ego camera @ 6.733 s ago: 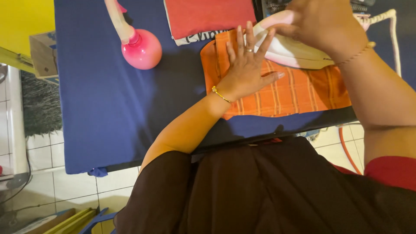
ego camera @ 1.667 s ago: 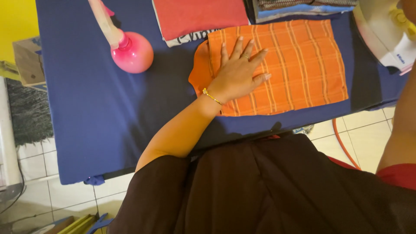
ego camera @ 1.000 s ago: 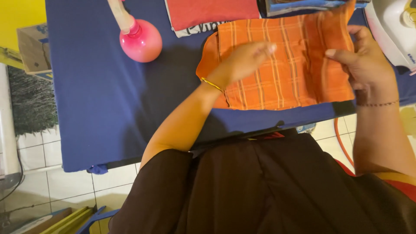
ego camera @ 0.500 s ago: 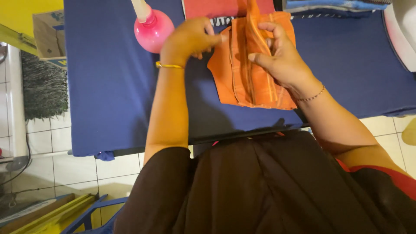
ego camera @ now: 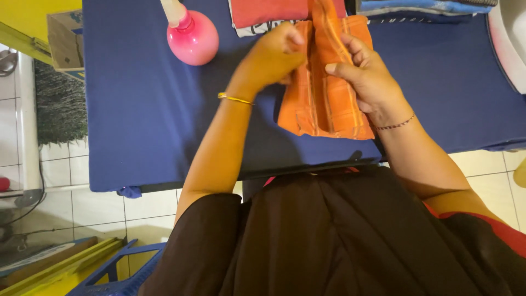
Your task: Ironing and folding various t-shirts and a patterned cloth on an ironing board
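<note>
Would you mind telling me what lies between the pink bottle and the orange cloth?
In the head view, the left hand lies between the pink bottle and the orange cloth, gripping the cloth's edge above the blue board.

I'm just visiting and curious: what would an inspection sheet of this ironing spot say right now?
Surface: blue padded board, mostly bare at the near left.
Job's things: orange checked cloth, bunched in lengthwise folds.
Clutter: pink round bottle; red folded garment; blue folded cloth; white iron at the right edge.
Hands: left hand and right hand both grip the cloth's upper part.
Cables: thin dark cord on the floor, left.
Surroundings: white floor tiles; cardboard box; dark mat.
</note>
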